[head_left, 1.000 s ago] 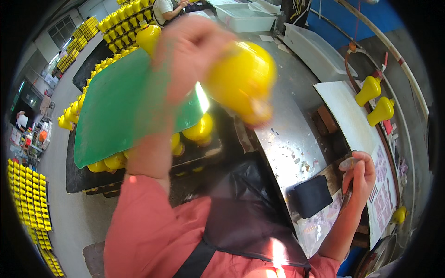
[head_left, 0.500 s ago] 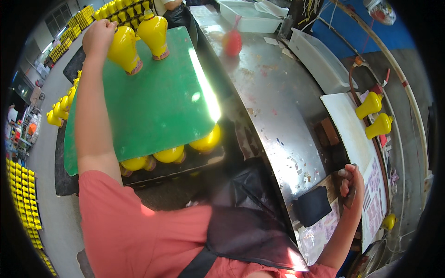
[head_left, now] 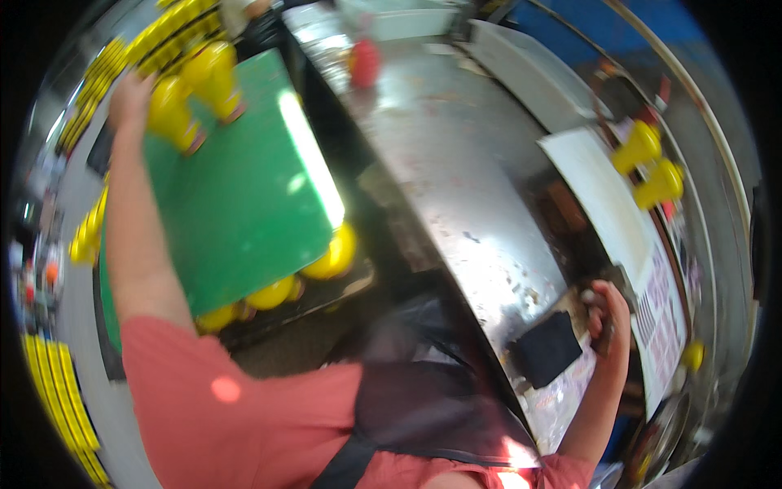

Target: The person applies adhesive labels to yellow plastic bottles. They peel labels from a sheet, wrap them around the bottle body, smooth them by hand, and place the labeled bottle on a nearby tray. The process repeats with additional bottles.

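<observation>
At the far left, my left hand [head_left: 130,99] is closed at the neck of a yellow vase-shaped bottle [head_left: 169,112], blurred by motion. The bottle stands on a green board [head_left: 236,187], with a patterned band around its base. Just right of it is a second yellow bottle [head_left: 213,80] of the same shape. My right hand [head_left: 611,316], over the bench at the right, has its fingers curled around something small and dark that I cannot make out. Beside it lies a black pad [head_left: 547,349].
More yellow bottles [head_left: 332,253] lie under the board's near edge. A metal bench [head_left: 440,155] runs along the middle, with a red object [head_left: 364,63] and a white tub [head_left: 529,77]. Two yellow bottles [head_left: 658,186] lie on a pale panel [head_left: 586,163]. Another person [head_left: 257,20] stands at the back.
The whole view has shifted, moving the board and bench leftward. My left hand stays at the bottle's neck. A grey-brown piece now shows beside my right hand's curled fingers.
</observation>
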`<act>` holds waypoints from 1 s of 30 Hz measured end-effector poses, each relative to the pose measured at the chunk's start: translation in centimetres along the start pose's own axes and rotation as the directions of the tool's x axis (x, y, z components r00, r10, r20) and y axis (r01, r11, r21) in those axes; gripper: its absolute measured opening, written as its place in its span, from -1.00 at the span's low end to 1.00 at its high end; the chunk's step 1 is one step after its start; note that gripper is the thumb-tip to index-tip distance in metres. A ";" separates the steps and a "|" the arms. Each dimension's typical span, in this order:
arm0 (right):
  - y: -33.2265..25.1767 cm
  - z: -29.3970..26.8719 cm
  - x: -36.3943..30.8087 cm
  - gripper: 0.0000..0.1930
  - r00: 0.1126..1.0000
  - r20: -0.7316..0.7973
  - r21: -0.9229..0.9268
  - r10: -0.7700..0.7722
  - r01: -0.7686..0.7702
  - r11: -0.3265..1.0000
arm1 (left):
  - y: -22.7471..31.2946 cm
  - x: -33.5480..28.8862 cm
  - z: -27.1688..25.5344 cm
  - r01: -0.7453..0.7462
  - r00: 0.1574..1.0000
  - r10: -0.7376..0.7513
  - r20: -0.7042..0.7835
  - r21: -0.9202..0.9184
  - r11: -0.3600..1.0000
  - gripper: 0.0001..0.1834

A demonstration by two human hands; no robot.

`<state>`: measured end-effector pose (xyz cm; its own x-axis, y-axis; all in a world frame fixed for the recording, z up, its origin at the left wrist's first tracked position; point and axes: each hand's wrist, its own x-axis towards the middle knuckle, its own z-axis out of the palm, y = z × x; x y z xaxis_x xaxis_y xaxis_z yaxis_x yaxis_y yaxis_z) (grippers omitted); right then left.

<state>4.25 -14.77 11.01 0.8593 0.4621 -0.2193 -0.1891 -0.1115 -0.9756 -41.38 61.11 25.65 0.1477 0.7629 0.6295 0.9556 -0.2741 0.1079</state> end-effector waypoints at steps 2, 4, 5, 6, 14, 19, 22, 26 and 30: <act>0.0 -0.4 -0.4 -0.64 0.999 0.033 -0.017 0.018 -0.018 1.000 | 2.7 0.2 -1.4 -0.085 0.972 0.089 -0.218 0.031 0.996 -0.46; -0.2 -0.9 -0.9 -0.65 0.999 0.015 0.012 0.053 -0.053 0.999 | 8.5 1.0 -3.7 -0.081 0.956 0.119 -0.270 0.146 0.986 -0.43; -0.4 -1.1 -1.2 -0.65 0.999 0.045 0.059 0.030 -0.032 0.998 | 12.0 0.5 -4.8 -0.138 0.948 0.157 -0.275 0.090 0.986 -0.45; -0.4 -1.3 -1.6 -0.64 0.998 0.015 0.063 0.054 -0.055 0.997 | 16.2 0.0 -5.9 -0.271 0.912 0.267 -0.312 0.031 0.962 -0.53; 0.8 -4.5 -6.9 -0.62 0.995 0.068 0.190 0.073 -0.085 0.978 | 51.8 -16.5 -11.5 -0.505 0.594 0.762 -0.259 -0.857 0.102 -0.72; 1.8 -8.4 -9.9 -0.63 0.971 -0.133 0.181 0.201 -0.175 0.968 | 70.5 -26.3 -11.8 -0.477 0.413 0.866 -0.281 -0.877 -0.057 -0.65; 2.7 -9.9 -11.3 -0.63 0.943 -0.239 0.260 0.233 -0.169 0.951 | 80.0 -30.7 -10.8 -0.491 0.390 0.864 -0.318 -0.866 -0.098 -0.60; 3.8 -11.7 -12.8 -0.65 0.886 -0.331 0.352 0.326 -0.205 0.913 | 90.7 -35.7 -9.0 -0.390 0.411 0.853 -0.321 -0.908 -0.154 -0.51; 4.8 -12.8 -13.3 -0.68 0.866 -0.377 0.426 0.329 -0.153 0.892 | 99.6 -38.1 -7.2 -0.396 0.340 0.903 -0.261 -0.911 -0.115 -0.33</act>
<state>-2.00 -32.72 9.32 0.8611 0.0324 -0.5074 -0.5026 0.2044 -0.8400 46.30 0.56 18.01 0.8469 -0.1413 0.5127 -0.4002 -0.8043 0.4392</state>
